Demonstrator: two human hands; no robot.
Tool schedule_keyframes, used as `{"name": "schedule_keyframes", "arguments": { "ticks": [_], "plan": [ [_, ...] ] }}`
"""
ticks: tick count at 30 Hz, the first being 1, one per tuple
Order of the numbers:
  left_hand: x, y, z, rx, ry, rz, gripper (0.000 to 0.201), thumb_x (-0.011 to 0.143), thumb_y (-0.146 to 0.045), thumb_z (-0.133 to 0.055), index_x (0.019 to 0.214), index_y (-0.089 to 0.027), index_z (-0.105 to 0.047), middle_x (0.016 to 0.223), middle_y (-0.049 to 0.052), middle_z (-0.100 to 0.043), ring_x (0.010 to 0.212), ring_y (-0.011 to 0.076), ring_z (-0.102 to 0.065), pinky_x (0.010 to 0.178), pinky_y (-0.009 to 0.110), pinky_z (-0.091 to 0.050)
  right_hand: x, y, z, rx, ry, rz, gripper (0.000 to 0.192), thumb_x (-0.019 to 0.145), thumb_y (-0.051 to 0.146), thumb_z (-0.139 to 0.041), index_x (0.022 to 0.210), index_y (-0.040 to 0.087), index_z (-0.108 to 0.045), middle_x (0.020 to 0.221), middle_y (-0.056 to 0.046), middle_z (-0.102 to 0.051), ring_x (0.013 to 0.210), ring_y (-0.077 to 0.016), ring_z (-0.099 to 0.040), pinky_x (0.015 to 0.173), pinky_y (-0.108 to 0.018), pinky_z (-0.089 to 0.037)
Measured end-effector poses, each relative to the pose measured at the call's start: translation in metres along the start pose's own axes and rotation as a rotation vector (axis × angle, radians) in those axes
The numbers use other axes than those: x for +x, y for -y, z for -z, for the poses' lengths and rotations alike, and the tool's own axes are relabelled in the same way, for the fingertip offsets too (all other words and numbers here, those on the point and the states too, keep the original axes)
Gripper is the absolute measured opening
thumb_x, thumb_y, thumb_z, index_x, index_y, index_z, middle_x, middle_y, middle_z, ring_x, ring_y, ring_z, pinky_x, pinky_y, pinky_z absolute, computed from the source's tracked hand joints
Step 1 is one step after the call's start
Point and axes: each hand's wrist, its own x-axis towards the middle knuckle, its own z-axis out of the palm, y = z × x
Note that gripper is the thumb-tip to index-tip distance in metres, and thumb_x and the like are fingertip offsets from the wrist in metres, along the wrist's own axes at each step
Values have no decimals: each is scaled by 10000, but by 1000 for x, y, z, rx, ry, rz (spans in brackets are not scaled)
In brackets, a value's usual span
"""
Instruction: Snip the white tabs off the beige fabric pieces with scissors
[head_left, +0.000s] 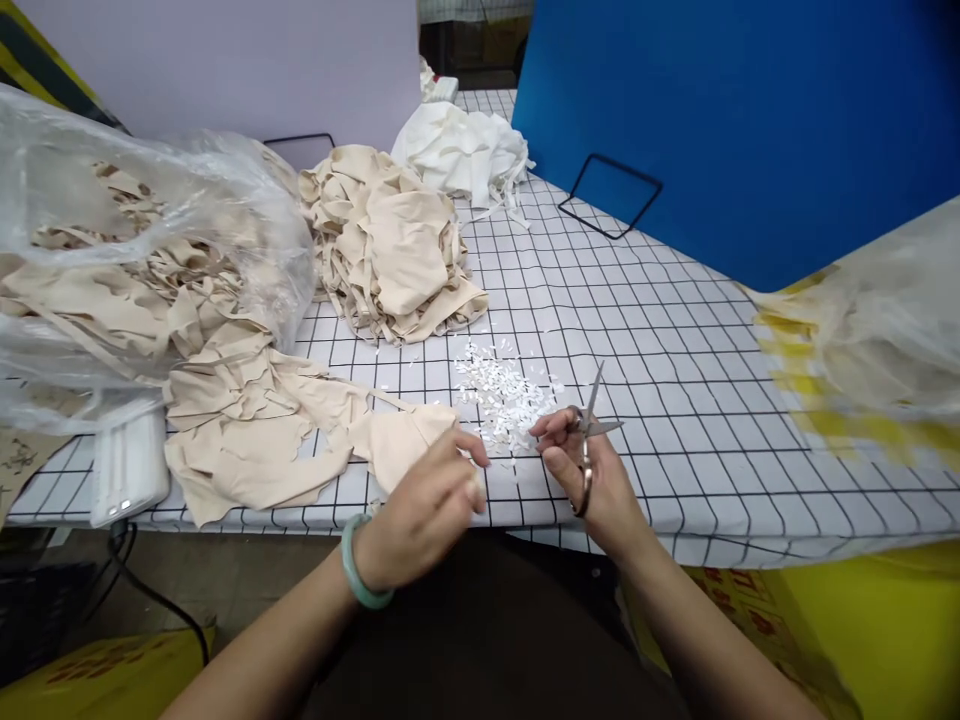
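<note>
My right hand (596,480) holds a small pair of metal scissors (588,432). Their blades are spread apart and point away from me. My left hand (431,505), with a pale green bangle on its wrist, hovers at the table's front edge. Its fingers are loosely bent and apart, with nothing visible in them. Just beyond it lies a beige cloth piece (405,440) with thin straps, joined to a flat spread of beige fabric (247,450). A scatter of tiny white clippings (506,395) lies on the table between and beyond my hands.
A heap of beige fabric pieces (397,240) and a white fabric pile (469,150) stand farther back. At left are a clear plastic bag (255,230) of beige pieces and a white power bank (131,465) with a cable. Blue (712,120) and lilac panels border the checked tablecloth (675,330).
</note>
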Motion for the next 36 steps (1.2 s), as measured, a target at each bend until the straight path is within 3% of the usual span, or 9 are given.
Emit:
{"name": "schedule_keyframes", "arguments": {
  "ticks": [4,9,13,16,23,27,31,33,36],
  "plan": [
    [-11,-3,18,395,93,-152,278,975,-333,-543,759,-161,-582,1069,130,-646,930,218,-601,846,355,-518,-5,-7,-15,126,118,-100,330,882,491,-674,1013,256,-483,1080,-56,-573,869,-177,-608,791,-347,-545],
    [12,28,62,742,-100,86,154,917,-92,-465,931,-136,-612,1170,166,-596,1109,289,-531,956,469,-467,-7,-9,-45,250,182,-178,347,848,466,-719,984,258,-477,1080,-39,-571,849,-165,-610,805,-354,-553],
    [41,52,78,776,25,185,112,775,-44,-568,788,-156,-575,969,118,-609,972,284,-541,877,461,-476,4,-2,-68,272,151,-149,331,821,414,-745,956,259,-485,1059,-25,-568,802,-141,-601,791,-329,-544],
    [44,42,84,715,35,161,125,797,-73,-547,741,-177,-506,836,52,-582,808,197,-545,759,339,-489,13,6,-90,292,142,-143,344,793,361,-762,966,265,-480,1065,-18,-567,826,-149,-612,781,-326,-543],
    [-6,-19,85,162,-188,309,162,908,-309,-568,832,-187,-493,719,-32,-496,611,102,-443,547,215,-368,40,24,-131,330,88,8,204,797,235,-678,867,243,-486,855,25,-543,797,-150,-571,755,-304,-508],
    [-24,-13,70,-465,-343,455,254,900,-404,-604,977,-178,-518,812,14,-608,665,117,-554,612,232,-439,56,36,-127,450,73,133,237,752,178,-687,883,235,-497,878,24,-533,805,-136,-556,775,-290,-496],
    [-23,-1,62,-972,-205,527,328,878,-438,-601,959,-120,-611,809,73,-660,651,142,-618,646,266,-486,61,47,-118,452,169,199,231,746,138,-670,871,235,-500,861,24,-532,794,-131,-550,737,-273,-481],
    [-20,-2,61,-1032,-137,533,307,859,-398,-650,895,-94,-664,749,57,-633,592,107,-574,591,228,-454,60,50,-115,467,219,190,241,744,140,-677,867,237,-495,853,22,-549,792,-134,-561,729,-275,-481],
    [-19,-10,60,-906,-199,509,243,850,-339,-715,870,-97,-717,696,15,-580,558,54,-478,519,170,-350,58,49,-111,512,246,130,252,741,157,-689,869,239,-488,859,20,-579,769,-133,-567,719,-278,-480]
  ]
}}
